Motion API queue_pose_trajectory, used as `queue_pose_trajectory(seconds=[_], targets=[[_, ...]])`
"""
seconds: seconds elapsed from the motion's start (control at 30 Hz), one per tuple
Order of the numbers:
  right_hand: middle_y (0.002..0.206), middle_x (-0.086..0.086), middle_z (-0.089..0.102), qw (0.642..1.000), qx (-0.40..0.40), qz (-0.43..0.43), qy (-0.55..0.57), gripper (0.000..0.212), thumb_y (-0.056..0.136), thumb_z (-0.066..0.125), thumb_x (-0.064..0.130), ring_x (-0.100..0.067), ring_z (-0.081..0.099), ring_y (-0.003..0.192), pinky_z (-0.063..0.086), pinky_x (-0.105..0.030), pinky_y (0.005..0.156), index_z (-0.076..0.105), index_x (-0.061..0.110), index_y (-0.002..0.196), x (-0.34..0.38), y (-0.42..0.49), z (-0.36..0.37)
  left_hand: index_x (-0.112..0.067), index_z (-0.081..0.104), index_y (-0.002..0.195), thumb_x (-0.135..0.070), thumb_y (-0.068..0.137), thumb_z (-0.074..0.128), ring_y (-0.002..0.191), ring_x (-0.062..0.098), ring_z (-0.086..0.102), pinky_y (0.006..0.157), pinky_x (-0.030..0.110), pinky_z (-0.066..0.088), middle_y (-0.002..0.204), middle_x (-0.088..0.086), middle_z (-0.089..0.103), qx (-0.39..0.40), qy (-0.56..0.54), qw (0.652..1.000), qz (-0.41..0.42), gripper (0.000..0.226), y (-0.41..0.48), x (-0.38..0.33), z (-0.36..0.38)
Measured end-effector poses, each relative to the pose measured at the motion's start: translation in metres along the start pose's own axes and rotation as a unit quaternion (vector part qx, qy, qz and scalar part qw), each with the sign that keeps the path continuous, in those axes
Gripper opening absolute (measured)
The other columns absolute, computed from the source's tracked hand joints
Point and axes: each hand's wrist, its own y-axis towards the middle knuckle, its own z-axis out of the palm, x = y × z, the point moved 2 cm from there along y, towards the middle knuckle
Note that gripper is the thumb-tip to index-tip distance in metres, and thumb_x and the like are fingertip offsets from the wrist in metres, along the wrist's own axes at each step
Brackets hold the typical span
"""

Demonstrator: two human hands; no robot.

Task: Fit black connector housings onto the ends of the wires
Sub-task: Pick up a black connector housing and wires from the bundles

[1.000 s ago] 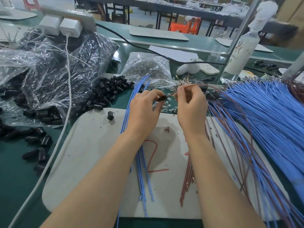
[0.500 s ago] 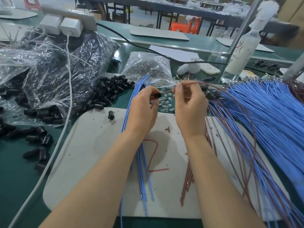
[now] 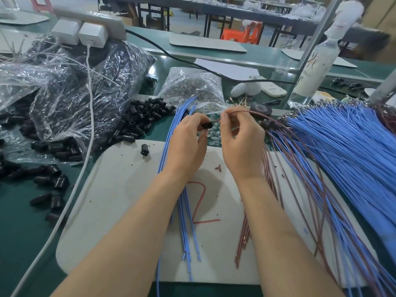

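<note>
Hands meet above the white mat on the green counter. The left hand pinches one black connector housing between thumb and curled fingers. It faces the right hand, which grips a brown wire close to its tip. The tip seems just short of the housing, though the gap is hard to judge. More housings lie heaped to the left; blue wires fan out at right.
</note>
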Motion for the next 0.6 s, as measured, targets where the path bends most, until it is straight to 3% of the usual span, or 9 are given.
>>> queue_pose_trajectory(seconds=[0.17,0.27,0.33,0.4,0.47,0.6], targets=[[0.082,-0.004,0.066,1.0,-0.006,0.01,0.01,0.012,0.093,0.054,0.01,-0.017,0.06,0.072,0.051,-0.028,0.071,0.064,0.004,0.089,0.0,0.0,0.001,-0.008,0.063,0.103,-0.002,0.089,0.055,0.09,0.018,0.056,0.079,0.018,0.043,0.1,0.006,0.064,-0.007,0.014,1.0,0.012,0.017,0.001,0.002,0.0],[0.082,-0.002,0.065,0.986,-0.051,0.121,0.105,0.013,0.094,0.047,0.005,-0.012,0.062,0.075,0.051,-0.025,0.075,0.053,0.015,0.088,-0.006,0.004,-0.002,-0.007,0.062,0.103,-0.004,0.09,0.057,0.083,0.01,0.055,0.072,0.005,0.038,0.096,0.003,0.065,-0.023,-0.013,1.0,-0.005,0.015,0.002,0.003,0.0],[0.078,-0.004,0.064,0.947,-0.067,0.226,0.217,0.024,0.09,0.04,-0.005,-0.012,0.063,0.073,0.053,-0.026,0.075,0.05,0.016,0.085,-0.013,0.008,-0.003,-0.009,0.06,0.102,-0.009,0.091,0.058,0.076,-0.003,0.054,0.07,0.003,0.037,0.09,-0.006,0.063,-0.04,-0.051,0.997,-0.031,0.012,0.002,0.003,-0.002],[0.065,0.001,0.06,0.916,-0.044,0.299,0.265,0.029,0.086,0.037,-0.009,-0.01,0.059,0.063,0.05,-0.023,0.067,0.052,0.015,0.08,-0.019,0.01,-0.002,-0.012,0.058,0.099,-0.015,0.091,0.06,0.074,-0.009,0.054,0.07,0.004,0.039,0.084,-0.013,0.06,-0.055,-0.096,0.992,-0.056,0.009,0.003,0.003,-0.003],[0.052,0.01,0.054,0.896,0.006,0.342,0.282,0.03,0.087,0.04,-0.007,-0.008,0.053,0.055,0.046,-0.023,0.062,0.055,0.015,0.073,-0.021,0.008,0.003,-0.016,0.057,0.098,-0.019,0.091,0.061,0.076,-0.004,0.056,0.069,0.006,0.04,0.083,-0.013,0.061,-0.059,-0.124,0.988,-0.073,0.009,0.005,0.003,-0.004],[0.052,0.016,0.051,0.894,0.099,0.338,0.276,0.01,0.092,0.058,0.018,-0.002,0.044,0.052,0.037,-0.022,0.058,0.062,0.018,0.083,-0.019,0.002,0.012,-0.016,0.063,0.102,-0.018,0.09,0.062,0.074,0.005,0.06,0.066,0.008,0.042,0.082,-0.006,0.066,-0.016,-0.123,0.99,-0.061,0.012,0.005,0.001,-0.002]])
